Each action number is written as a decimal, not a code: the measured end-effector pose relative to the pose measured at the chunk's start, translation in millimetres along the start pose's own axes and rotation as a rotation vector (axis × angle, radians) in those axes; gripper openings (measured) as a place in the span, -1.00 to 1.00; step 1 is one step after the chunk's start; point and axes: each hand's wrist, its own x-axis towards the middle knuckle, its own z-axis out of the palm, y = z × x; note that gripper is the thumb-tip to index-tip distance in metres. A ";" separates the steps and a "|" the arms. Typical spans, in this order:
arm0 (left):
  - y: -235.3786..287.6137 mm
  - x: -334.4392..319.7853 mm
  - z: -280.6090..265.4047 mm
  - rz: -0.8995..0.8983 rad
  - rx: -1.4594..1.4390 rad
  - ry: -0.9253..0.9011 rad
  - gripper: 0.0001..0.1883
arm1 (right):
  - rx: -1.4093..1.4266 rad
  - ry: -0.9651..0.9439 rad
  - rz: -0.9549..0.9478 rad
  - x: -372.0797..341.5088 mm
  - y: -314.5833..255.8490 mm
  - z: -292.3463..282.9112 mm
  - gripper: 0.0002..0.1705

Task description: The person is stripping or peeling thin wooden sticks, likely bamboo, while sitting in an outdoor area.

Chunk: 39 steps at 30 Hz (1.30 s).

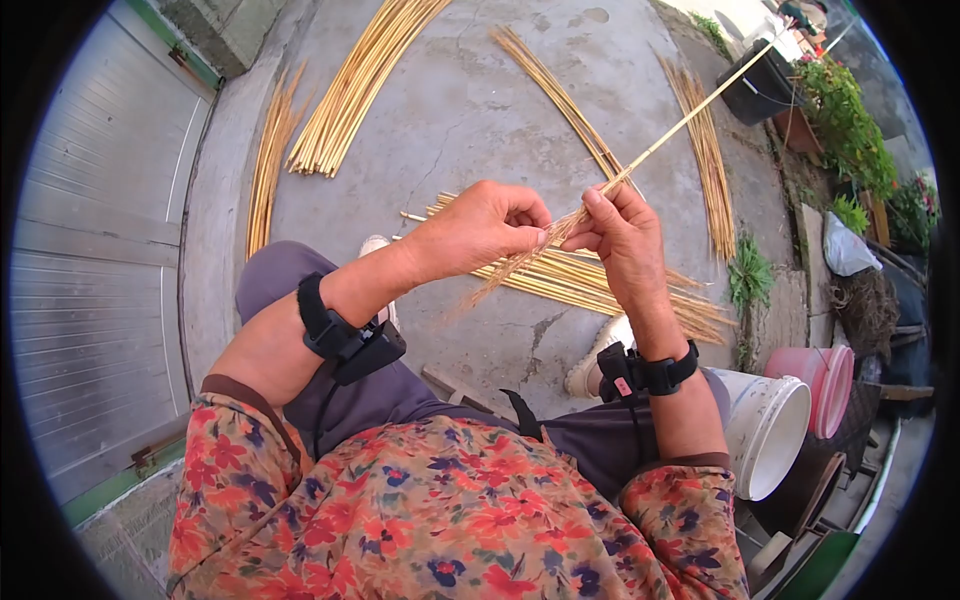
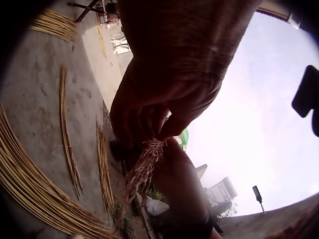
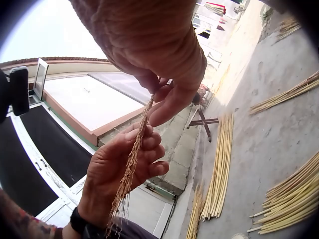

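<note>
1. While holding up apparently one pale stalk [image 1: 690,122] between two hands, slanting it above the grey concrete [image 1: 440,125].
2. With the left hand [image 1: 478,230], pinching the feathery tassel [image 1: 505,265] between thumb and index finger, curling the other fingers inward.
3. With the right hand [image 1: 628,245], pinching just where stalk and tassel are meeting, using the thumb and fingertips; how many fingers, not quite telling.
4. Showing five groups of stalks on the concrete: two bundles at left [image 1: 362,85], two at right [image 1: 708,155], one loose pile [image 1: 565,280] below the hands.
5. Showing two buckets at right, one white [image 1: 755,430], one pink [image 1: 812,385].
6. Wearing two black straps [image 1: 662,375], one per arm.
</note>
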 end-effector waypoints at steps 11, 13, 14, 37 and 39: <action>3.5 1.3 -6.0 -0.067 -0.072 -0.030 -0.85 | 0.014 -0.024 0.037 -0.6 1.9 -1.7 -0.80; 4.1 0.9 -5.5 -0.075 -0.080 -0.047 -0.85 | 0.015 -0.027 0.041 -0.5 1.5 -1.7 -0.80; 4.3 0.8 -5.3 -0.082 -0.089 -0.065 -0.85 | 0.016 -0.029 0.045 -0.4 1.4 -1.7 -0.80; 4.0 -6.5 -13.0 -0.161 -0.176 -0.076 -0.71 | 0.112 -0.039 0.045 3.2 1.8 -15.5 -0.83; 1.3 -8.6 -15.0 -0.158 -0.155 -0.093 -0.72 | 0.112 -0.034 0.036 3.5 1.8 -18.0 -0.83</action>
